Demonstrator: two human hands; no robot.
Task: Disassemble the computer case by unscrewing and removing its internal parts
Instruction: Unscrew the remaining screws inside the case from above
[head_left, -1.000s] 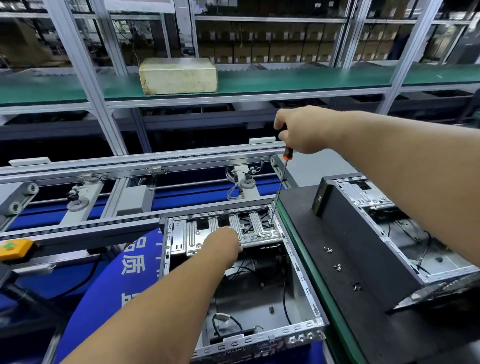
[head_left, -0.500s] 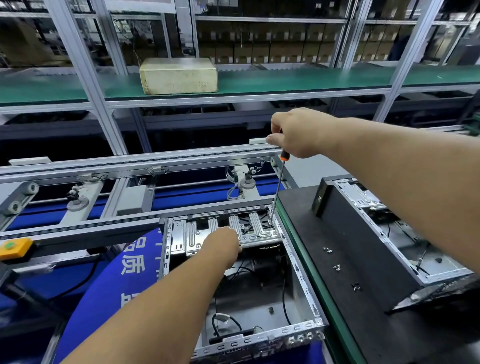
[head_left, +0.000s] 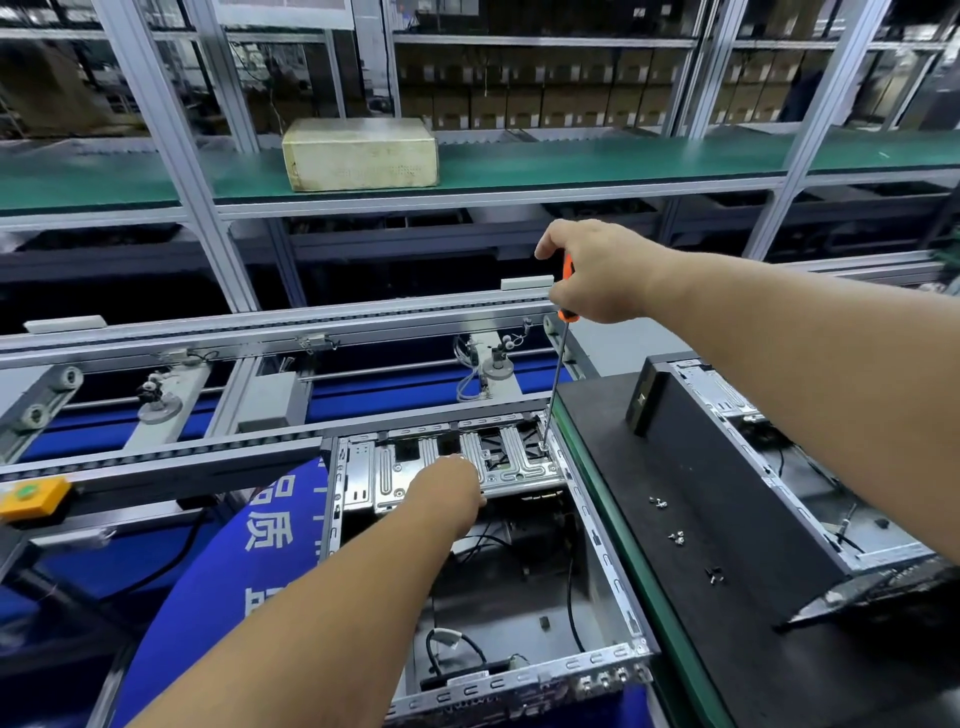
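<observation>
Far left, approx 9 o'clock: yellow box w/ green button (head_left: 28, 496) on the conveyor frame (head_left: 156, 457). Blue banner w/ white characters (head_left: 265, 525) hangs below, approx 7 o'clock. Up top at 12 o'clock, beige carton (head_left: 360, 153) sits on the green shelf (head_left: 597, 158).

Centre, approx 6 o'clock: open computer case (head_left: 608, 571), lid off, cables and a black part inside. Silver drive bracket (head_left: 509, 457) spans its far end. Left hand (head_left: 447, 488) rests on the bracket's near edge, seen from the back; fingers bend down over the edge, can't tell if they grip.

Right hand (head_left: 597, 273), approx 1 o'clock from the case, fingers curled tight round the orange handle of a screwdriver (head_left: 556, 379). Shaft near upright, tip down on the bracket's far-right corner, at a screw there.

Right of the case, 3 o'clock: black mat (head_left: 691, 613) w/ 3 small clusters of loose screws (head_left: 675, 538). A 2nd case (head_left: 769, 467) lies on the mat, open side up, partly behind the right forearm.
</observation>
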